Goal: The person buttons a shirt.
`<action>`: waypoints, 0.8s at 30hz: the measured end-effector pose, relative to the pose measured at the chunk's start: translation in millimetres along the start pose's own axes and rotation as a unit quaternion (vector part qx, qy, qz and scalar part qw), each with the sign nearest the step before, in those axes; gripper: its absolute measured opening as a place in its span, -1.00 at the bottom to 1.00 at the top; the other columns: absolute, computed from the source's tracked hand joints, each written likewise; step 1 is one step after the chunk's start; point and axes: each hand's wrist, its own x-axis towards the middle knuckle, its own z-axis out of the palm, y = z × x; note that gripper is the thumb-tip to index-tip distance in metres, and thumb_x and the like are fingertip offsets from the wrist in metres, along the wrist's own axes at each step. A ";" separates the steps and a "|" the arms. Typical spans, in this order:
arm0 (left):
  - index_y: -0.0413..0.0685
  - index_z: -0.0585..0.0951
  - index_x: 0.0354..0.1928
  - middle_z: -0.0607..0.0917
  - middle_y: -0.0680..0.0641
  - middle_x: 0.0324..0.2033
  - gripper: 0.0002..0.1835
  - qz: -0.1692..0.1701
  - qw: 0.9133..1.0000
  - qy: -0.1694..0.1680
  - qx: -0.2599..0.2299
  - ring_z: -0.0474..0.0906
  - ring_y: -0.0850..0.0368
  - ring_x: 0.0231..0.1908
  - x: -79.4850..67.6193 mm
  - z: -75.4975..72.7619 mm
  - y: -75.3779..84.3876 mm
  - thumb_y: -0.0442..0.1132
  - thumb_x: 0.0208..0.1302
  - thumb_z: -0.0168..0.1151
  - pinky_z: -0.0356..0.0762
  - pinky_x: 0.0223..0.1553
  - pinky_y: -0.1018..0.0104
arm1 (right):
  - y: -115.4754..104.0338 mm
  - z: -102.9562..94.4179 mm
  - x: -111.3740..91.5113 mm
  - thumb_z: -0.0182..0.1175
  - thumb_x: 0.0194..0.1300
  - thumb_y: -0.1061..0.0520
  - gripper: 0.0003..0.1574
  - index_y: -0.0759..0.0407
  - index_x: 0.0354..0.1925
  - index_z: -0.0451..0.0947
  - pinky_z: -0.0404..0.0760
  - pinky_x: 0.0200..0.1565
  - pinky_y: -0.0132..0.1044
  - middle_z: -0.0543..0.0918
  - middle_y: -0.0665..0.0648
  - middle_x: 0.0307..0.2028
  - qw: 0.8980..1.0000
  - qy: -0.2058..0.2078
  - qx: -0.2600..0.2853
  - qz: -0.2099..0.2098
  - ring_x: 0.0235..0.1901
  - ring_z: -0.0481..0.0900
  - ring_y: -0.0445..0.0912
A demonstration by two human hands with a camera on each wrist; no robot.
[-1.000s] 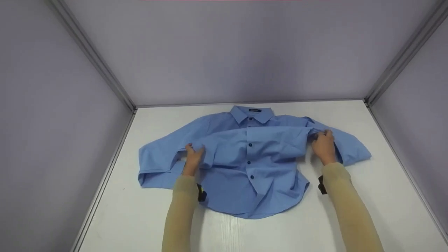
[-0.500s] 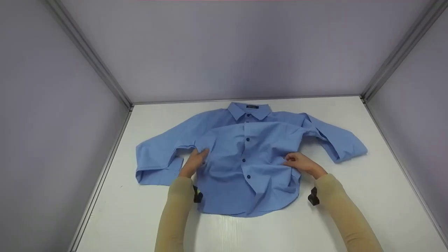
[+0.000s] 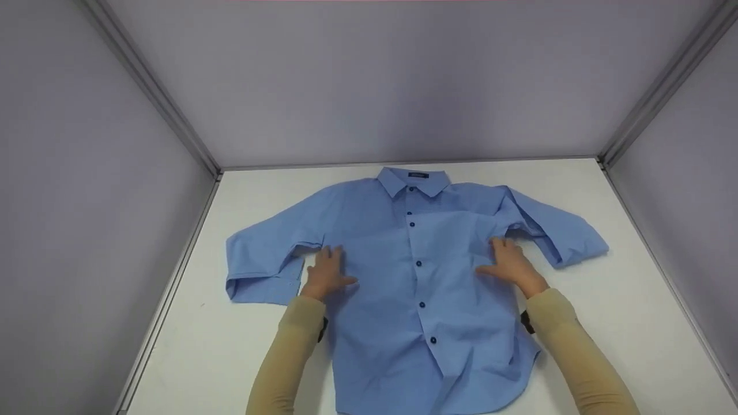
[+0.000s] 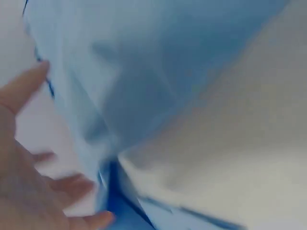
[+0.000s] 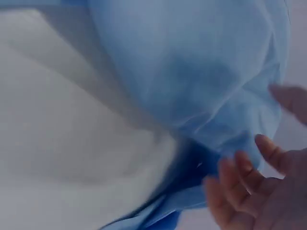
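Observation:
A blue button-up shirt (image 3: pixel 375 300) lies front up on the white table, collar at the far side and hem toward me. At its left side, below the armpit, my left hand (image 3: pixel 326 276) is spread with thumb and fingers apart. My right hand (image 3: pixel 510 266) is spread likewise over the shirt's right side, under the sleeve. Neither hand grips the fabric. In the left wrist view the fingers (image 4: pixel 72 184) are loose beside blurred blue cloth. The right wrist view has the fingers (image 5: pixel 232 182) slightly bent next to the cloth, holding nothing.
The left sleeve (image 3: pixel 262 253) bends down with its cuff end toward me; the right sleeve (image 3: pixel 568 230) is folded back. Grey panels (image 3: pixel 403 86) wall the white table (image 3: pixel 190 357) at the back and both sides.
The bunched lower front has been let down and now stretches toward me, hem past the frame's bottom. My hands let go of the cloth and spread; the right hand came down from the sleeve.

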 end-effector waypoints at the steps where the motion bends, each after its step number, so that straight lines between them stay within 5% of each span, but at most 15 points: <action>1: -0.15 0.12 0.29 0.06 -0.35 0.24 -0.03 0.019 1.000 -0.010 0.018 -0.08 -0.29 0.23 1.8 3.9 5.3 0.08 -0.12 0.35 0.03 0.01 -0.30 | -7.0 6.2 2.8 0.30 -0.04 -0.10 -0.01 0.40 0.17 0.10 0.28 -0.13 0.22 0.17 0.57 0.01 1.000 -0.002 -0.002 -0.006 -0.05 0.22 0.44; 5: 0.07 0.16 0.30 -0.03 -0.27 0.29 0.01 0.063 0.994 -0.046 0.073 -0.19 -0.34 0.23 8.6 20.0 17.9 0.13 -0.24 0.41 0.08 -0.08 -0.36 | -27.5 32.0 14.4 0.39 -0.20 -0.18 0.31 0.17 0.34 -0.13 0.17 -0.09 0.32 -0.16 0.62 0.19 0.998 -0.060 -0.017 0.001 0.07 -0.05 0.56; 12: 0.14 0.22 0.28 0.02 -0.23 0.29 0.04 0.045 0.993 -0.035 0.102 -0.18 -0.41 0.21 22.9 29.0 28.2 0.14 -0.37 0.46 0.17 -0.18 -0.38 | -26.4 38.9 43.2 0.40 -0.21 -0.16 0.29 0.01 0.35 -0.11 0.09 -0.13 0.42 -0.29 0.53 0.25 0.986 -0.144 -0.059 0.060 0.14 -0.35 0.52; 24: 0.09 0.25 0.26 0.07 -0.23 0.27 -0.01 0.025 0.997 0.001 0.078 -0.10 -0.39 0.20 38.1 36.4 39.7 0.11 -0.33 0.45 0.20 -0.15 -0.33 | -14.4 33.0 70.3 0.34 -0.05 -0.04 0.11 0.03 0.35 -0.06 -0.07 -0.07 0.44 -0.29 0.45 0.28 0.990 -0.115 -0.038 0.076 0.18 -0.38 0.45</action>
